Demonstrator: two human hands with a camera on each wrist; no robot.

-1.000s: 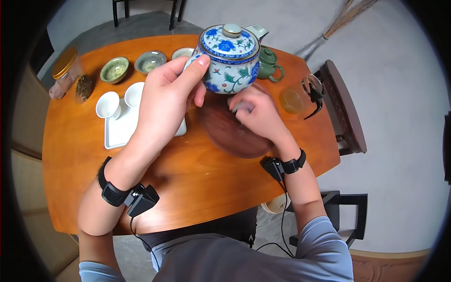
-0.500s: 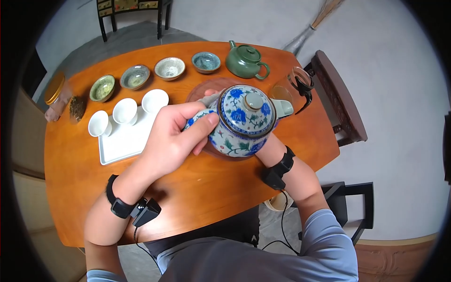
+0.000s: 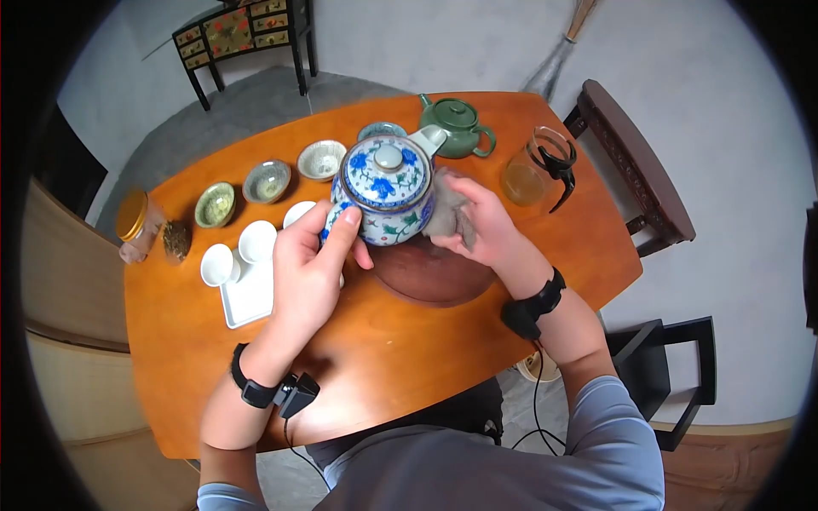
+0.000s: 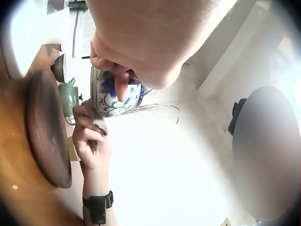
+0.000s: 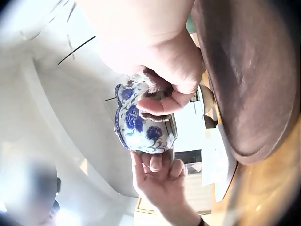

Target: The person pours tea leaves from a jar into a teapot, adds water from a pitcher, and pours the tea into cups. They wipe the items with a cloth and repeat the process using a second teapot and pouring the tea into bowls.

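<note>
My left hand (image 3: 311, 264) grips the handle side of a blue-and-white flowered teapot (image 3: 388, 192), held up above a round brown tray (image 3: 430, 277). The lid is on, and the spout points away to the right. In my right hand (image 3: 487, 226) is a crumpled grey cloth (image 3: 447, 213), pinched between thumb and fingers against the pot's right side near the base. The right wrist view shows the cloth (image 5: 155, 117) on the teapot's painted wall (image 5: 146, 134). My left fingers hide the pot's handle.
White cups (image 3: 257, 243) stand about a white tray (image 3: 249, 298) at left. Behind them are several small glazed bowls (image 3: 267, 181) and a green teapot (image 3: 456, 128). A glass pitcher (image 3: 527, 183) with yellowish liquid stands at right, a yellow-lidded jar (image 3: 132, 215) at far left.
The flowered teapot dropped lower and closer, then moved forward and left, its spout swinging away. My right hand with the cloth has come from beneath and behind the pot to its right side.
</note>
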